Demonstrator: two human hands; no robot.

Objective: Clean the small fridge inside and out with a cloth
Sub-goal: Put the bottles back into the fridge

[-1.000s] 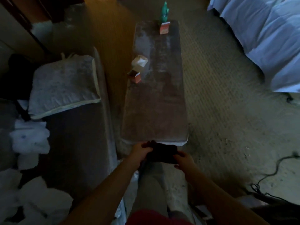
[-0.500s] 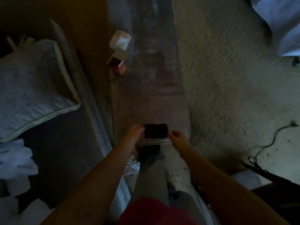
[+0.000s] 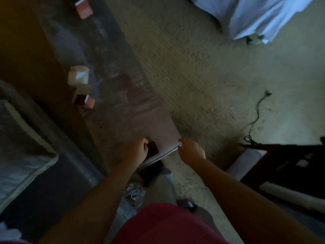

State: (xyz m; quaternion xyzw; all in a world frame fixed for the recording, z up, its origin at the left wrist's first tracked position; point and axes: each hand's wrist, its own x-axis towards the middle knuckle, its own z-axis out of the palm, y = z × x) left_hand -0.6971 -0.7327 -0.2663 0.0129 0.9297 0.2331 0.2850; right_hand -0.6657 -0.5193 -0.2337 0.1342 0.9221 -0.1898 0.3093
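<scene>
The dim view shows a long narrow tabletop running away from me over the carpet. My left hand grips a small dark cloth on the tabletop's near end. Just right of it, my right hand is at the top's near right corner, fingertips against the pale edge. Blur hides whether it grips that edge. I cannot make out any fridge here.
On the tabletop's left side lie a white box and a red box, with another red box farther off. A grey cushion is left, a blue-white bed sheet far right, a cable and dark furniture right.
Both hands held the dark cloth at the tabletop's near end. The right hand has let go and moved right to the corner; the left keeps the cloth. My view swung right.
</scene>
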